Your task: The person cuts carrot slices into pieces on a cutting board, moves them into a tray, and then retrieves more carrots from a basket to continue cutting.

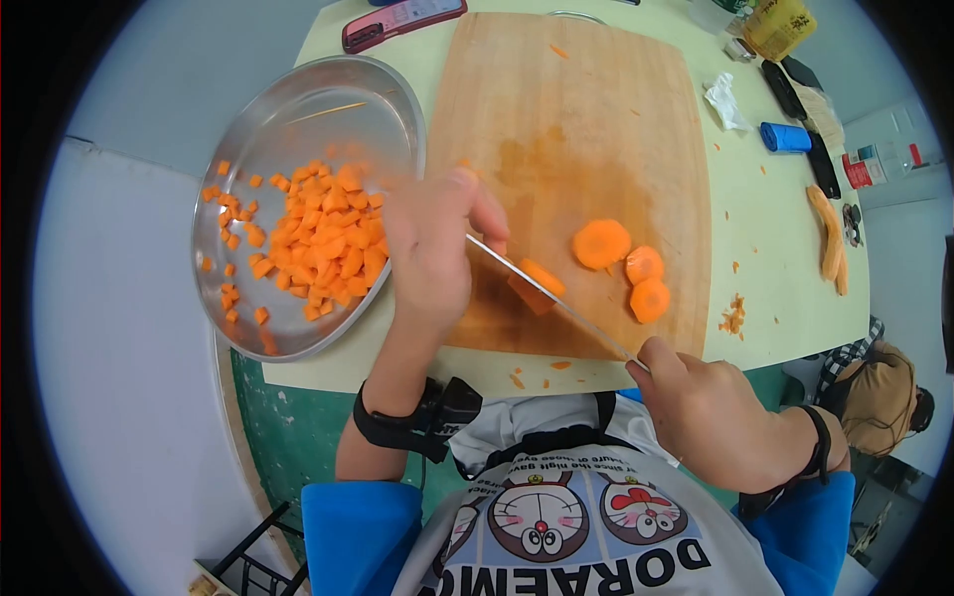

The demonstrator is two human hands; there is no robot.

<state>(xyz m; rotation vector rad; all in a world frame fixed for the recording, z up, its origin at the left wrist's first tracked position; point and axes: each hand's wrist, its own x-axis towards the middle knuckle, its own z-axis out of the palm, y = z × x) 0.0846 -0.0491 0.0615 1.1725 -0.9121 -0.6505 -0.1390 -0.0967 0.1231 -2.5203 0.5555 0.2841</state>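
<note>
My right hand (711, 402) is closed round the handle of a kitchen knife (581, 322), its blade slanting up and left across a wooden cutting board (576, 119). Beside the blade lies a cut carrot piece (540, 278). Near the knife's far end, my left hand (434, 243) hovers between the board and a metal tray (224, 308); its fingers are bent, partly hidden and smeared. Diced carrot (323, 238) is heaped in the tray, with blurred orange bits by the hand. Several round carrot slices (602, 243) lie right of the blade.
A phone (402, 22) rests behind the tray, and a thin stick (328, 112) lies inside it. Along the table's right side are a crumpled tissue (726, 102), a blue roll (785, 137), a yellow package (779, 28) and peeled carrots (827, 236). Carrot scraps (733, 315) dot the tabletop.
</note>
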